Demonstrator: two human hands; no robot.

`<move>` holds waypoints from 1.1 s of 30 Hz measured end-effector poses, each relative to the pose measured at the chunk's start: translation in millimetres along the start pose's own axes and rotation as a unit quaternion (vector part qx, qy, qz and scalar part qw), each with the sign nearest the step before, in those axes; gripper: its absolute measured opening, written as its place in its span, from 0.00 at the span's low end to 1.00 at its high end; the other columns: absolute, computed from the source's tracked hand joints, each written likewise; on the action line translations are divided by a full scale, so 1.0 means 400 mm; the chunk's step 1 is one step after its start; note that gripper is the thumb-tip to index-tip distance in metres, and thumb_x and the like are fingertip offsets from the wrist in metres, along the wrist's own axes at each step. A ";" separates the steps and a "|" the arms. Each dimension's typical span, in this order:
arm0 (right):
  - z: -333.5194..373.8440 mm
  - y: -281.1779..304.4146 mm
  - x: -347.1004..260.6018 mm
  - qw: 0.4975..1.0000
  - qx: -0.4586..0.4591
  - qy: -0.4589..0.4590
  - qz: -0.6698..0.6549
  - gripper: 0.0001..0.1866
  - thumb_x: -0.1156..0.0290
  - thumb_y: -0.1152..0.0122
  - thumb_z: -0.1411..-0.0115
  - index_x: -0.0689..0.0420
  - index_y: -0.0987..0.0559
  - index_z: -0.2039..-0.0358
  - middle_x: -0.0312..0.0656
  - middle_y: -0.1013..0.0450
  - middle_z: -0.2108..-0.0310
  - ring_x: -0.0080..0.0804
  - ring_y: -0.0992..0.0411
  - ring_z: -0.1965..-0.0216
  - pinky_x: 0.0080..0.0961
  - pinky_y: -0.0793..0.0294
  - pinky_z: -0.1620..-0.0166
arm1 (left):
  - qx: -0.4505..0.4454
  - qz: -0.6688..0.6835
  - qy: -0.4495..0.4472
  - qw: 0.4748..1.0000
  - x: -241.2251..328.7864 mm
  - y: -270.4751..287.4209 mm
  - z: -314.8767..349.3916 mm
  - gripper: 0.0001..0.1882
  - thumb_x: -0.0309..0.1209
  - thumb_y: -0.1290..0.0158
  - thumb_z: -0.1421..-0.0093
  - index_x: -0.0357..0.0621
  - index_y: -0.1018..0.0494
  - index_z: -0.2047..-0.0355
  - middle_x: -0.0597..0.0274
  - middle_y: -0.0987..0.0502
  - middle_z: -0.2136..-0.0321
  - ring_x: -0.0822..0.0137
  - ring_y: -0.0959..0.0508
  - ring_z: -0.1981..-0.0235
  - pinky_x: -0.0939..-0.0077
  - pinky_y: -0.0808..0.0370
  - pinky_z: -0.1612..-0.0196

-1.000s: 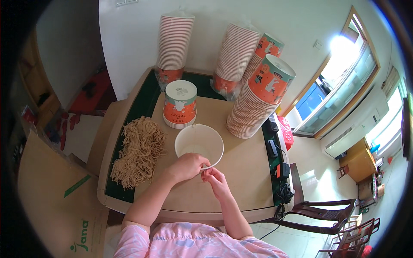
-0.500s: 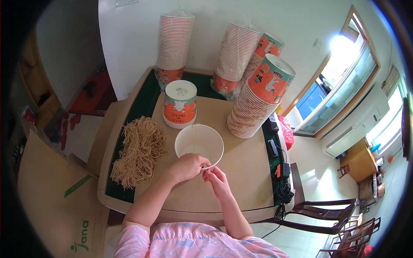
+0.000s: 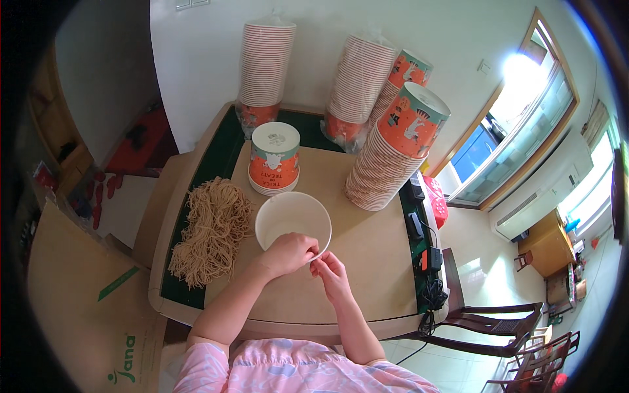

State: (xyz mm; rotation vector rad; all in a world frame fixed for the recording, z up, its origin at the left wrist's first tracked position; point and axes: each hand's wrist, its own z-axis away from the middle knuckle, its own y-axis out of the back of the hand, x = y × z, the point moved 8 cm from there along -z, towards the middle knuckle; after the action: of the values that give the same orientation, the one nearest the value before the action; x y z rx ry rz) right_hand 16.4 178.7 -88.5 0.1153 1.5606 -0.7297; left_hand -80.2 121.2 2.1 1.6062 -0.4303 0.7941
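Observation:
A white-lined paper bucket (image 3: 282, 213) is tipped with its open mouth toward me. My left hand (image 3: 290, 253) reaches over its near rim, closed, with the fingertips curled inside at the right. Just outside the same rim, my right hand (image 3: 332, 274) is pinched close to the left fingertips; what lies between its fingers is too small to make out. To the left of the bucket lies a loose heap of beige twine cords (image 3: 213, 232). Behind it stand upside-down orange and green printed buckets (image 3: 275, 160), nested together.
A tall leaning stack of nested buckets (image 3: 396, 150) stands at the right, with plastic-wrapped stacks (image 3: 265, 72) along the wall. A power strip with black cables (image 3: 430, 262) runs down the table's right edge. A cardboard box (image 3: 85, 295) is at the left, a wooden chair (image 3: 485, 327) at the right.
The bucket has shifted slightly left and down, its mouth turning a little. The cord strand seen inside it before no longer shows clearly. Both hands stay at the rim, almost in place.

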 end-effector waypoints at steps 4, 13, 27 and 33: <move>-0.001 0.004 0.002 1.000 0.008 0.001 -0.002 0.05 0.71 0.47 0.34 0.59 0.27 0.64 0.33 0.28 0.72 0.18 0.32 0.70 0.16 0.34 0.65 | 0.010 -0.008 0.010 1.000 -0.015 -0.010 0.003 0.07 0.30 0.48 0.43 0.40 0.25 0.68 0.53 0.21 0.73 0.54 0.20 0.69 0.62 0.25 0.64; -0.006 0.011 0.002 1.000 0.013 0.000 0.001 0.05 0.71 0.47 0.34 0.59 0.27 0.64 0.33 0.28 0.73 0.18 0.33 0.71 0.16 0.34 0.65 | 0.031 -0.005 0.000 1.000 -0.014 -0.014 -0.003 0.06 0.30 0.48 0.43 0.41 0.27 0.67 0.51 0.22 0.74 0.52 0.21 0.71 0.60 0.26 0.67; 0.048 -0.038 -0.127 0.991 0.013 0.128 0.040 0.09 0.83 0.54 0.37 0.60 0.31 0.56 0.45 0.24 0.61 0.24 0.27 0.68 0.21 0.27 0.63 | 0.074 0.098 0.015 0.992 -0.005 0.030 0.031 0.02 0.24 0.49 0.42 0.38 0.31 0.69 0.52 0.22 0.76 0.58 0.21 0.74 0.66 0.26 0.70; 0.039 -0.053 -0.140 0.986 0.042 0.128 0.093 0.15 0.87 0.49 0.41 0.61 0.31 0.53 0.41 0.26 0.55 0.20 0.29 0.69 0.17 0.27 0.64 | 0.057 0.187 0.039 0.980 -0.020 0.003 0.037 0.02 0.21 0.51 0.41 0.36 0.32 0.67 0.55 0.22 0.76 0.66 0.20 0.73 0.71 0.24 0.68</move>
State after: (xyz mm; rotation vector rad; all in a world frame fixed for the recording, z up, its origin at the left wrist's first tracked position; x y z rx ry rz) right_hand 28.0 173.4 -27.8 0.4270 1.7350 -0.6507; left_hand -82.7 105.4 -3.1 1.6147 -0.6516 1.1805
